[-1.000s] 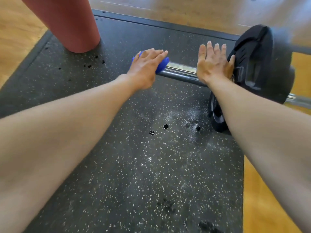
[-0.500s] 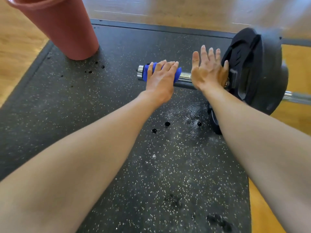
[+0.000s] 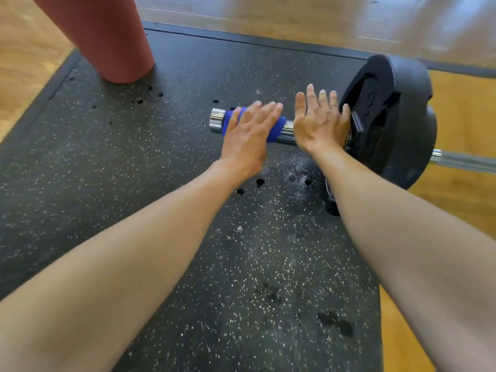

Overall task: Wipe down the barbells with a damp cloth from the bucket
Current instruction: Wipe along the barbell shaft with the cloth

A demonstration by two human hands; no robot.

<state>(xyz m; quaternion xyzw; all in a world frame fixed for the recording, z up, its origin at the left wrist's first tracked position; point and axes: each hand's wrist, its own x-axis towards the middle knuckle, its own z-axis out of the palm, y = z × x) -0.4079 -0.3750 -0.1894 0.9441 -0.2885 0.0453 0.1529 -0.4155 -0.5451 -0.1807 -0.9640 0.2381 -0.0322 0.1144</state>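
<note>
Left hand [image 3: 251, 135] pressed the blue cloth [image 3: 276, 128] flat-fingered onto the barbell sleeve [image 3: 288, 134] at frame centre; right hand [image 3: 319, 122] (fingers straight) rested against the weight plate [image 3: 402, 116]; bucket [image 3: 102, 36] upper left.

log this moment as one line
left hand: flat, pressing cloth on bar | right hand: open, on bar by plate | bucket: on mat

Bare forearms, no sleeves

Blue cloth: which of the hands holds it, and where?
Neither grips it: the left hand presses the blue cloth flat onto the barbell sleeve, covering its middle.
</note>
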